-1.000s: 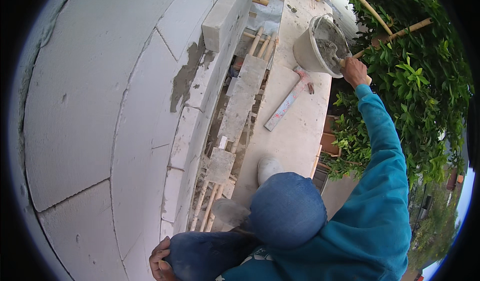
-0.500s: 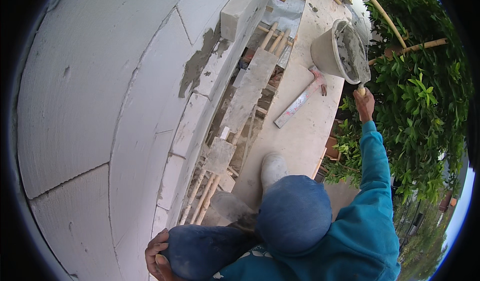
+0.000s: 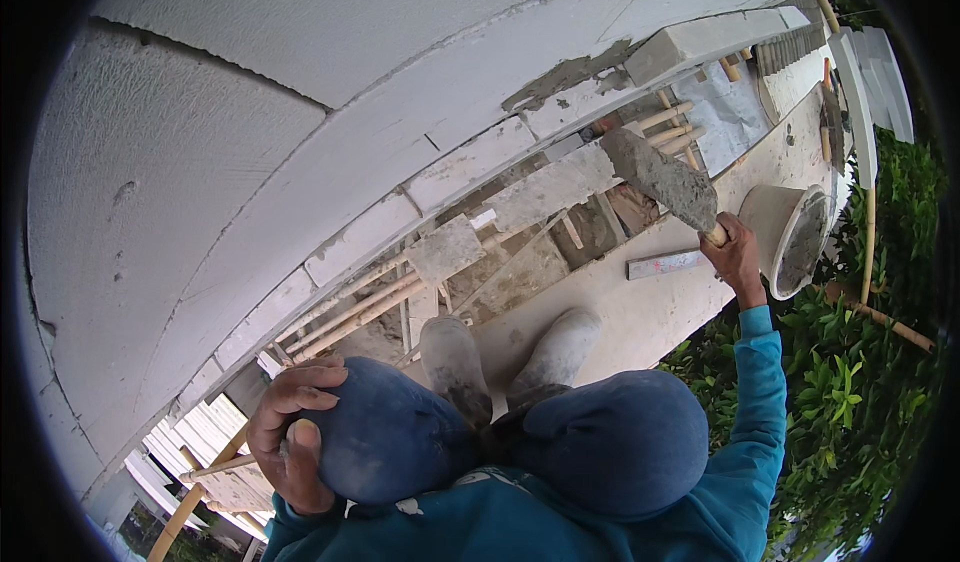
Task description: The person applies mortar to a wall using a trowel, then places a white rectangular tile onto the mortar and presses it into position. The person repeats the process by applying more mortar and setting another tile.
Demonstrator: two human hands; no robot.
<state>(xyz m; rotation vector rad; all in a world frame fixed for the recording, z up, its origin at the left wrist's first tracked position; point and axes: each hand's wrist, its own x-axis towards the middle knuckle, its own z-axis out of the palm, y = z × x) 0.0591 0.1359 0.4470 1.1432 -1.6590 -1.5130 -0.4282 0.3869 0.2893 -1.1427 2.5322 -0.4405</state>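
Note:
My right hand (image 3: 738, 260) grips the wooden handle of a trowel (image 3: 662, 177). A thick layer of wet grey mortar covers its blade, which points toward the wall. Just right of that hand stands a pale bucket (image 3: 760, 224) with mortar inside. My left hand (image 3: 290, 432) lies over my left knee, its fingers spread and bent around it, holding nothing. Beyond the trowel is the wall of white blocks (image 3: 470, 162), with a grey mortar patch (image 3: 565, 74) on it beside a raised block (image 3: 715, 44).
A pale board (image 3: 640, 317) lies under my boots (image 3: 565, 347). On it rests a silver metal bar (image 3: 655, 265), partly behind my right hand. Bamboo poles (image 3: 365, 307) run along a gap by the wall. Leafy branches (image 3: 820, 402) fill the right side.
The trowel has come out of the bucket, loaded with mortar, and moved left toward the wall. My view has turned, while my left hand stays on the knee.

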